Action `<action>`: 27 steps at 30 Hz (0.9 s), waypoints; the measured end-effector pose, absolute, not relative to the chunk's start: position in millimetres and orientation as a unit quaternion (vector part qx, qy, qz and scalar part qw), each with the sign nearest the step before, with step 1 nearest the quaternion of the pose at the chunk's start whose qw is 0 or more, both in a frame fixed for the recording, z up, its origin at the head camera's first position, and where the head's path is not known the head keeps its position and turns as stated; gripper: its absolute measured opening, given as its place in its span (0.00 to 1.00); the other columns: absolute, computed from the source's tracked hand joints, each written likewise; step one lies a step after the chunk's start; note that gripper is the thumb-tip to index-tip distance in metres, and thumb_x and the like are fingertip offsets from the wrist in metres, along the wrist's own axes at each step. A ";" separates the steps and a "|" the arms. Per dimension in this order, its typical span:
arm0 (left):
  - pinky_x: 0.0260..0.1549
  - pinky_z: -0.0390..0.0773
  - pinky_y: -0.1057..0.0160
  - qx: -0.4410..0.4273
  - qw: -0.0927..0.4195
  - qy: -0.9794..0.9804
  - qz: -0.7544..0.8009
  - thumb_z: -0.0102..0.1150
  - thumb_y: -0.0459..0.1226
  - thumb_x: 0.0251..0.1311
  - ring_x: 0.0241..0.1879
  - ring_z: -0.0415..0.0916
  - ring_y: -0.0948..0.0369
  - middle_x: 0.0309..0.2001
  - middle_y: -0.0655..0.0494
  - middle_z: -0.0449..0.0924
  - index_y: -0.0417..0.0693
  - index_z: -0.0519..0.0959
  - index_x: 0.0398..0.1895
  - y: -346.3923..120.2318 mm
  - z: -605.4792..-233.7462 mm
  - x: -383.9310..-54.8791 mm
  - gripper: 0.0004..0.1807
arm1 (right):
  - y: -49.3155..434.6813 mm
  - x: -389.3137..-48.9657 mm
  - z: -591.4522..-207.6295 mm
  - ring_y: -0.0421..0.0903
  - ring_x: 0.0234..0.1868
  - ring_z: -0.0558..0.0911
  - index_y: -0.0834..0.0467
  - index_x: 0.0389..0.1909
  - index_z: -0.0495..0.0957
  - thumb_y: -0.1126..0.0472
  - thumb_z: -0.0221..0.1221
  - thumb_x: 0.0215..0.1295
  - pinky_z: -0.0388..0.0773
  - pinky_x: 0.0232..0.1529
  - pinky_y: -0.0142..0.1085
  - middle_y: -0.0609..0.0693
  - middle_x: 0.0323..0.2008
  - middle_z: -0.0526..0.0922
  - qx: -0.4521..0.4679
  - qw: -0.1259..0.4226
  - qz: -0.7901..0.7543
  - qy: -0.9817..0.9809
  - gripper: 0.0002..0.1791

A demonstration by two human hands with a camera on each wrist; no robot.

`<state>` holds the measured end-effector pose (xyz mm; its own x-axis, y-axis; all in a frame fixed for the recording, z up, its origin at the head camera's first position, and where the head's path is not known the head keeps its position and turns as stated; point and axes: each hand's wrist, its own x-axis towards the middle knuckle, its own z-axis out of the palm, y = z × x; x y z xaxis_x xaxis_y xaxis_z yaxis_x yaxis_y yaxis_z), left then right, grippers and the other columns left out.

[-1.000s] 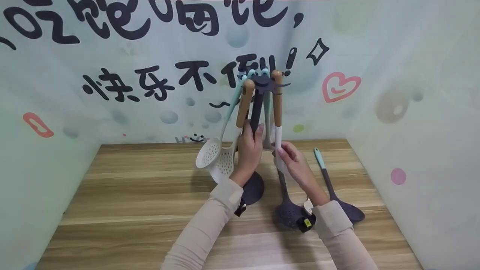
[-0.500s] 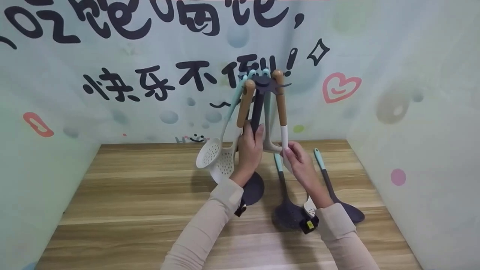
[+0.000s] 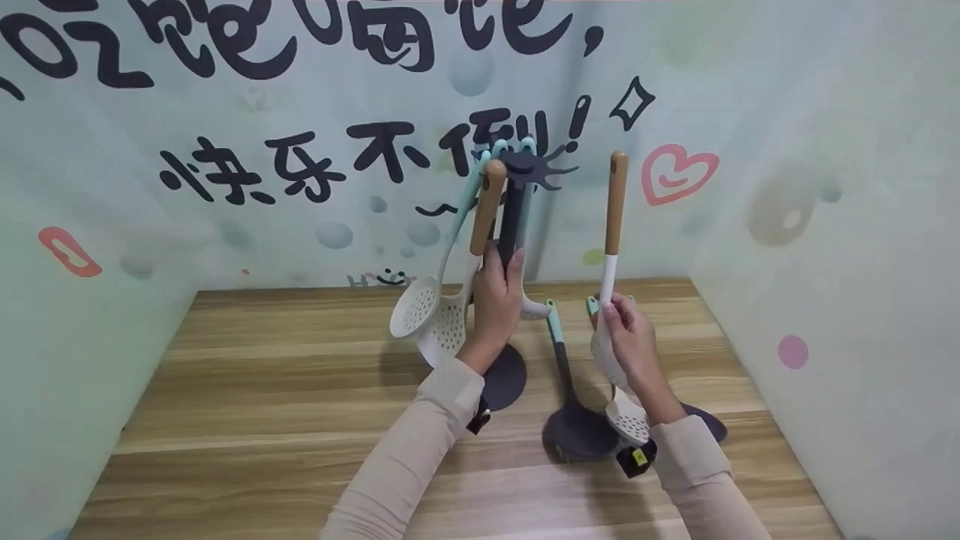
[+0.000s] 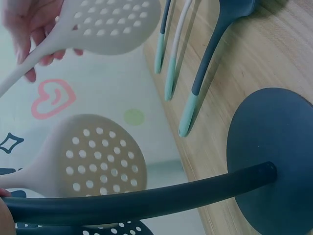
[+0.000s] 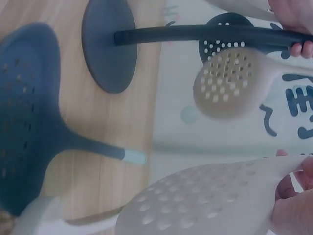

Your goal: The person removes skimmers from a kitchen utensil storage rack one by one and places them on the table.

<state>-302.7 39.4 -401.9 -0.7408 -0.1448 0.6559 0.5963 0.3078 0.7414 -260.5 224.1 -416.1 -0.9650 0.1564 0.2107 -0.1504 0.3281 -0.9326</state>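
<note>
My left hand [image 3: 496, 304] grips the dark post [image 4: 146, 198] of an upright utensil stand, below its spoked top [image 3: 521, 166]. The stand's round dark base [image 3: 504, 377] is on the table. Several utensils hang from it, among them white perforated skimmers [image 3: 416, 307] and a wooden-handled piece [image 3: 489, 206]. To the right of the stand, my right hand [image 3: 634, 334] pinches a white skimmer [image 3: 611, 277] low on its stem, wooden handle pointing up. Its perforated head [image 4: 112, 22] hangs down by the palm, apart from the stand.
On the table right of the stand lie a dark slotted spoon [image 3: 581, 433] with a mint handle, a white skimmer [image 3: 628, 421] and another dark utensil [image 3: 706, 421], partly hidden by my right arm. A printed backdrop [image 3: 300, 225] stands behind.
My right hand has moved right with the wooden-handled skimmer, whose handle top has left the stand's spoked top. My left hand keeps its grip on the post.
</note>
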 end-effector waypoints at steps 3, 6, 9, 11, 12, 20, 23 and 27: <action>0.23 0.68 0.67 -0.154 0.326 -0.742 -0.566 0.44 0.40 0.70 0.22 0.65 0.63 0.24 0.54 0.66 0.37 0.65 0.47 39.5 -401.9 -302.8 0.13 | 233.5 -259.1 -416.7 0.33 0.35 0.76 0.67 0.52 0.72 0.64 0.48 0.70 0.71 0.39 0.26 0.60 0.41 0.79 -0.021 0.131 0.567 -0.813 0.14; 0.22 0.68 0.67 -0.156 0.325 -0.741 -0.566 0.44 0.39 0.70 0.21 0.65 0.63 0.24 0.54 0.66 0.37 0.65 0.47 39.7 -402.1 -302.9 0.13 | 245.7 -257.1 -416.1 0.32 0.33 0.75 0.67 0.50 0.72 0.64 0.49 0.70 0.70 0.36 0.25 0.55 0.37 0.80 -0.037 0.131 0.558 -0.819 0.13; 0.21 0.67 0.68 -0.158 0.324 -0.740 -0.568 0.44 0.40 0.70 0.20 0.64 0.64 0.23 0.56 0.65 0.38 0.65 0.47 39.5 -401.9 -303.1 0.13 | 260.9 -255.3 -415.4 0.30 0.30 0.74 0.67 0.49 0.73 0.64 0.50 0.69 0.69 0.34 0.24 0.49 0.33 0.81 -0.048 0.146 0.541 -0.827 0.13; 0.20 0.67 0.68 -0.159 0.322 -0.739 -0.570 0.44 0.40 0.70 0.20 0.64 0.64 0.23 0.56 0.64 0.38 0.65 0.47 39.2 -401.6 -303.1 0.13 | 272.6 -254.0 -415.6 0.30 0.30 0.73 0.66 0.49 0.74 0.62 0.51 0.68 0.69 0.33 0.25 0.48 0.33 0.81 -0.054 0.160 0.524 -0.835 0.14; 0.20 0.66 0.68 -0.158 0.320 -0.739 -0.571 0.44 0.40 0.70 0.19 0.63 0.65 0.23 0.57 0.64 0.38 0.65 0.47 39.0 -401.4 -303.1 0.13 | 279.2 -253.1 -416.1 0.29 0.30 0.73 0.65 0.50 0.74 0.61 0.52 0.68 0.68 0.33 0.25 0.47 0.33 0.81 -0.058 0.165 0.513 -0.840 0.14; 0.20 0.66 0.68 -0.155 0.327 -0.739 -0.569 0.45 0.39 0.69 0.19 0.63 0.64 0.22 0.56 0.64 0.37 0.66 0.45 37.9 -399.8 -302.5 0.11 | 331.1 -249.3 -435.7 0.29 0.28 0.69 0.63 0.53 0.74 0.56 0.52 0.68 0.65 0.31 0.25 0.53 0.35 0.80 -0.101 0.192 0.428 -0.877 0.19; 0.20 0.67 0.68 -0.153 0.329 -0.738 -0.569 0.44 0.39 0.70 0.18 0.64 0.64 0.21 0.55 0.65 0.38 0.66 0.44 38.4 -399.5 -301.9 0.12 | 347.4 -247.4 -446.0 0.32 0.28 0.69 0.62 0.53 0.75 0.55 0.52 0.68 0.65 0.31 0.26 0.61 0.38 0.81 -0.115 0.195 0.399 -0.888 0.18; 0.20 0.67 0.68 -0.153 0.332 -0.736 -0.570 0.44 0.40 0.70 0.18 0.64 0.63 0.21 0.56 0.65 0.38 0.67 0.44 39.2 -400.0 -301.8 0.12 | 364.8 -245.1 -457.4 0.40 0.33 0.73 0.63 0.53 0.75 0.56 0.51 0.69 0.67 0.36 0.32 0.65 0.42 0.81 -0.128 0.189 0.367 -0.902 0.18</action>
<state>-301.8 39.2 -400.0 -0.7325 -0.1542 0.6630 0.6032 0.3044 0.7372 -245.1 364.8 -457.4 -0.8956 0.3696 0.2477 0.0919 0.6983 -0.7098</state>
